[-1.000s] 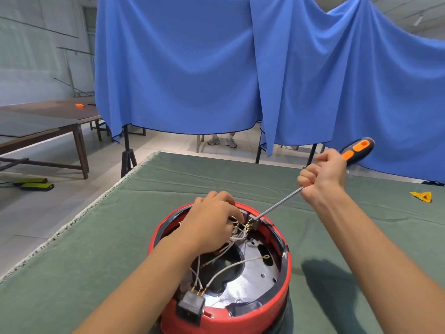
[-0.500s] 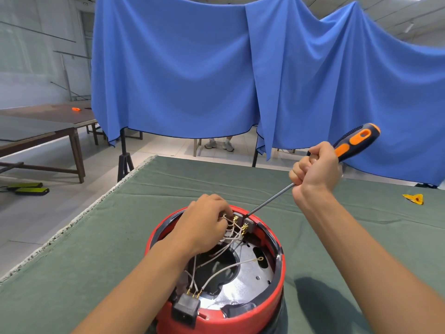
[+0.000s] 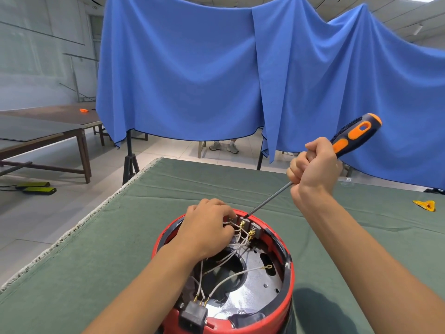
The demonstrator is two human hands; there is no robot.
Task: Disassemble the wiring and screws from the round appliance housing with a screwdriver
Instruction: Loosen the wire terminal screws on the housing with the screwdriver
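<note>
A round red appliance housing [image 3: 287,307] stands open side up on the green table cloth, with a shiny metal plate inside. White wires [image 3: 231,277] run from a black plug socket [image 3: 193,314] at its near rim to a grey terminal block [image 3: 252,229] at the far rim. My left hand [image 3: 207,231] reaches into the housing and grips the wires by the terminal block. My right hand [image 3: 313,167] grips a black and orange screwdriver [image 3: 354,135] in a fist. Its thin shaft slants down to the far rim, tip at the terminal block.
A green cloth covers the table [image 3: 96,261], whose left edge runs diagonally. A small yellow object [image 3: 426,205] lies at the far right. Blue drapes [image 3: 216,68] hang behind the table. A brown table [image 3: 48,126] stands at left, and a person's shoes [image 3: 224,147] show under the drape.
My right hand has risen with the screwdriver, whose handle now points higher, and the shaft slants more steeply. My left hand stays on the wires at the far rim.
</note>
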